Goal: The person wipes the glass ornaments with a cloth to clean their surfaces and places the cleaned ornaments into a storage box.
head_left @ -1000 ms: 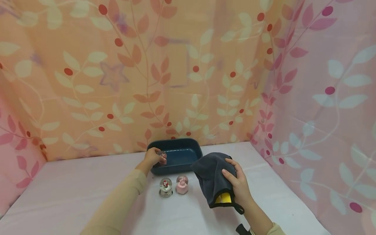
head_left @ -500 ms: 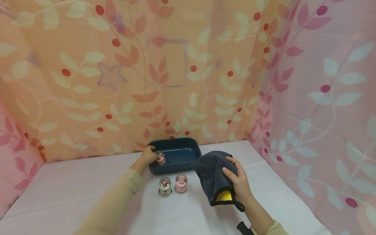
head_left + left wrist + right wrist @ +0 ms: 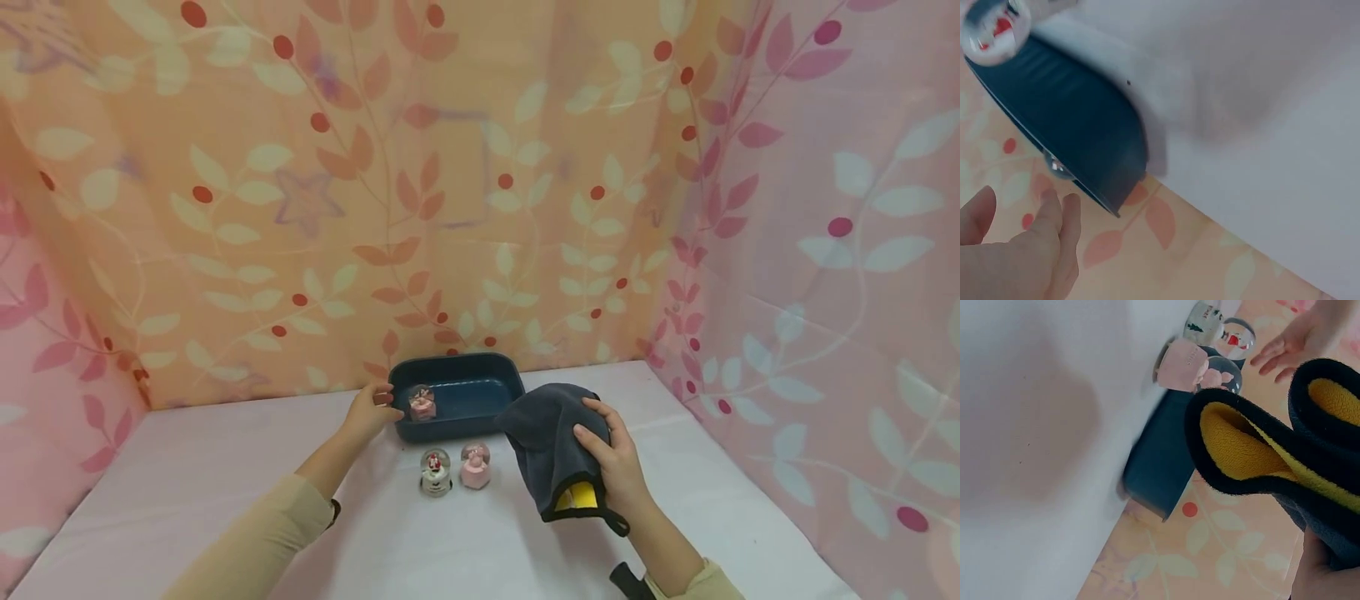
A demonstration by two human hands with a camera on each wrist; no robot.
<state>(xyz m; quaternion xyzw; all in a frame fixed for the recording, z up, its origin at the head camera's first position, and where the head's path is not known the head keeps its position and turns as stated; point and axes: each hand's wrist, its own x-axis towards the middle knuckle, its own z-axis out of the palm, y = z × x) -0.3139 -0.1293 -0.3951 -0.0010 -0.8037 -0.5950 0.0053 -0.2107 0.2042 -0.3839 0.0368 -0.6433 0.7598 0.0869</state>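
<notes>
A snow globe with a pink base (image 3: 423, 406) stands inside the left end of a dark blue rectangular dish (image 3: 468, 427). My left hand (image 3: 367, 415) is beside that end, fingers loosely spread and apart from the globe; the left wrist view also shows its fingers (image 3: 1050, 231) holding nothing. In my right hand (image 3: 618, 467) is a folded dark grey cloth (image 3: 555, 442), gripped between thumb and fingers. Its yellow lining (image 3: 1241, 450) shows in the right wrist view. Two more snow globes, one silvery white (image 3: 436, 473) and one pink (image 3: 476, 467), stand upright before the dish.
The dish stands at the back of a table with a white cover (image 3: 450, 550), close to an orange leaf-patterned curtain (image 3: 480, 208). A pink patterned curtain (image 3: 840, 292) borders the right side. A black object (image 3: 630, 581) shows by my right wrist.
My left hand has let go of the pink-based snow globe in the dish and drawn back to the left. The right hand keeps holding the cloth in nearly the same place.
</notes>
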